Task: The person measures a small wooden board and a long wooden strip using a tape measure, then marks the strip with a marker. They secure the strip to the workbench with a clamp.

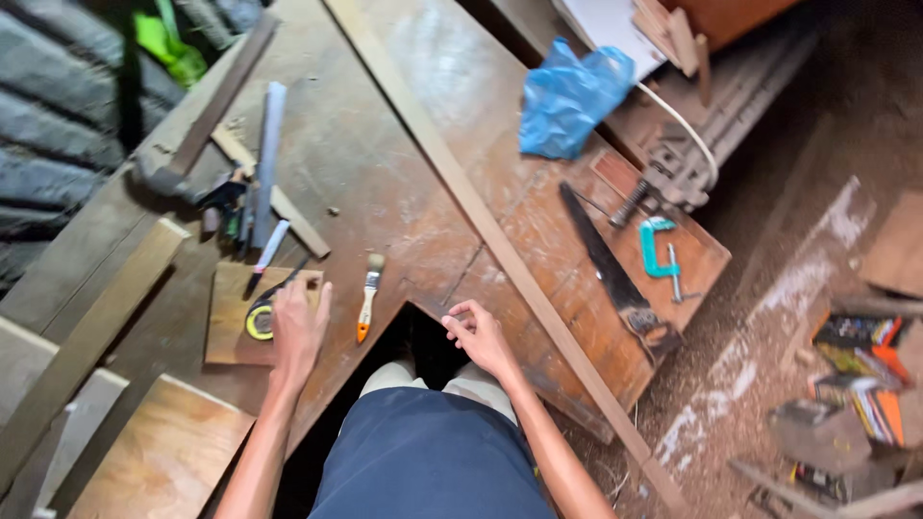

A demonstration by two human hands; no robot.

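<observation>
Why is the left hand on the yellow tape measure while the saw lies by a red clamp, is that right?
Not quite. The head view shows the clamp is teal, not red. The left hand does rest on the yellow tape measure, and the saw lies beside that clamp.
</observation>
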